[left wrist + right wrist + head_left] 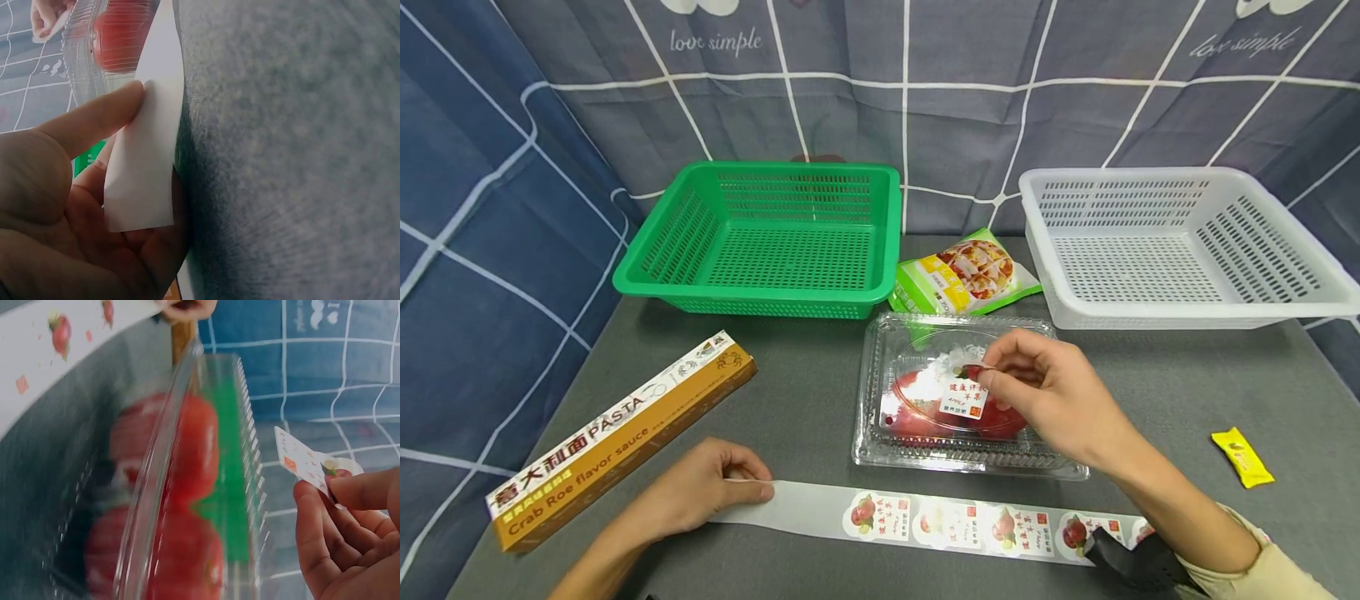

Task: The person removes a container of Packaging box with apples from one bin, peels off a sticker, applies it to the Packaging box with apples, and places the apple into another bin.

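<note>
Between thumb and fingers, my right hand [1048, 392] pinches a white sticker [306, 464] printed with an apple picture and red characters. It is held above a clear plastic clamshell box [880, 454] with red apples [913, 408] inside; the lid looks closed. My left hand [715, 487] grips the bare end of a long sticker strip [808, 507], thumb on top and fingers below, as the left wrist view shows. Several apple stickers [951, 523] remain on the strip, which runs right along the table front, below my right forearm.
A green basket [790, 304] and a white basket [1195, 315] stand at the back, with a green-and-yellow food packet [973, 271] between them. At left lies a pasta box [625, 442]. A small yellow packet [1242, 457] lies at right.
</note>
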`<state>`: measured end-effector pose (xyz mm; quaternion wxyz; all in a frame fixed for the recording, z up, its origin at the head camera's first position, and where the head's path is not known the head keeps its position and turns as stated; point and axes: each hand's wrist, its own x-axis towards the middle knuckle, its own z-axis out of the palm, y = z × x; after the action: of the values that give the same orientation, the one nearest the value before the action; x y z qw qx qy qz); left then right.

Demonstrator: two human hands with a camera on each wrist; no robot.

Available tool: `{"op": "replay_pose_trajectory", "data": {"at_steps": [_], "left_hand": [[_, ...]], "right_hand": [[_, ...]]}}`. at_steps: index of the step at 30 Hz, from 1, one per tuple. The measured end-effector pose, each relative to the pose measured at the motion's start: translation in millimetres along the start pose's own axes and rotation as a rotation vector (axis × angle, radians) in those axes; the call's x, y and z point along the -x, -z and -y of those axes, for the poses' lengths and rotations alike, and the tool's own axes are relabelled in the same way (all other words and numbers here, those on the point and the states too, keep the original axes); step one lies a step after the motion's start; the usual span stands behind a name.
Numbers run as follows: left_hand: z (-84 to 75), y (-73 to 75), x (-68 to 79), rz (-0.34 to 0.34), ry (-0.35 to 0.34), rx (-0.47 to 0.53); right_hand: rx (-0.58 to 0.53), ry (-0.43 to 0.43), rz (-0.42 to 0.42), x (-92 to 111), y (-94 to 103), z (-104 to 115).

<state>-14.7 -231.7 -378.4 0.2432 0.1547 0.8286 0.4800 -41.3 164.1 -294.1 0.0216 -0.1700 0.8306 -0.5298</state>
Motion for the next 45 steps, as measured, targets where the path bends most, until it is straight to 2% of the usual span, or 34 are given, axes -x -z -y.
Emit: {"op": "replay_pose_trajectory", "data": {"at_steps": [5, 16, 22, 30, 36, 41, 45], "left_hand": [[-0.7, -1.6, 0.4, -0.035, -0.004, -0.063], [-2.9, -2.8, 0.2, -0.05, -0.004, -0.121], [-4.0, -1.9, -0.5, -0.036, -0.031, -0.156], [-4.4, -1.4, -1.6, -0.017, -0.037, -0.183], [-5.4, -2.0, -1.8, -0.01, -0.025, -0.178], [-7.4, -3.0, -1.9, -0.021, -0.013, -0.204], [-8.4, -4.6, -2.1, -0.048, 0.009, -0.262]], "right_hand": [[0.037, -0.043, 0.049, -5.7, 1.4, -5.2], [0.193, -0.004, 0.074, -10.4, 3.1, -11.0], [0.305, 0.029, 0.059, -10.5, 1.8, -14.8], [0.342, 0.066, 0.049, -11.4, -1.6, -19.0], [0.43, 0.09, 0.015, -11.9, -5.2, -22.6], [0.464, 0.094, -0.02, -13.2, -5.7, -26.0], [0.469, 0.115, -0.043, -14.2, -4.4, -28.7]]}}
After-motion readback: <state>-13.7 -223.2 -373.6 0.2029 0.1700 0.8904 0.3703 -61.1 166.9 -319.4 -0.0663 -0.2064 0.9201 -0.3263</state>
